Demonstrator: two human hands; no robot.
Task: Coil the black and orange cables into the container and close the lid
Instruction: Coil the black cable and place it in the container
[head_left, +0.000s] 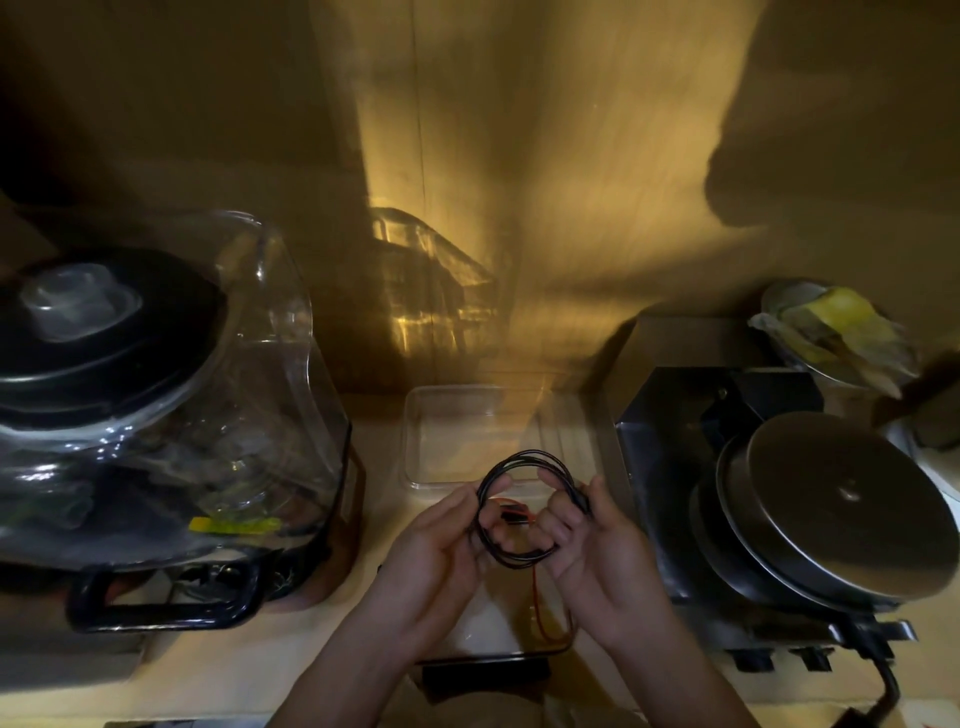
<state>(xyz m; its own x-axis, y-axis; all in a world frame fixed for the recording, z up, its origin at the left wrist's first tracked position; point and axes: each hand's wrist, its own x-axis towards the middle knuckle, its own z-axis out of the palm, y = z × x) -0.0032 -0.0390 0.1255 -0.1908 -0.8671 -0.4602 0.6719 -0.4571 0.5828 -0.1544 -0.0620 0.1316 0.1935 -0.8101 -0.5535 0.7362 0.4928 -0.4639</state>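
Both hands are holding a black cable (524, 506) that is wound into a round coil of several loops, raised above the countertop (363, 670) in the lower middle of the view. The left hand (441, 545) is gripping the coil's left side, its thumb lying along the loops and its fingers curling behind them. The right hand (592, 540) is gripping the right side, its fingers curling through the ring and pinching the strands against the thumb. A thin orange cable (537, 597) is showing inside the ring, beside a small dark connector, and is hanging down between the wrists towards a clear container (550, 642) that is sitting on the counter just below the hands; how much of the orange cable is lying inside it cannot be told in the dim light. Just beyond the coil, a clear rectangular tray-like piece (457, 431) is lying flat on the counter; whether it is the lid cannot be told. To the left, a large clear blender jug (218, 415) with a black lid (98, 332) and a clear cap is standing on a black base with a handle. To the right, a stainless-steel appliance (670, 483) is carrying a round metal lid (841, 499) that is leaning at a tilt. Behind it, a metal bowl (831, 332) is holding something yellow. A wooden panel (519, 156) is rising behind the counter, lit warmly.
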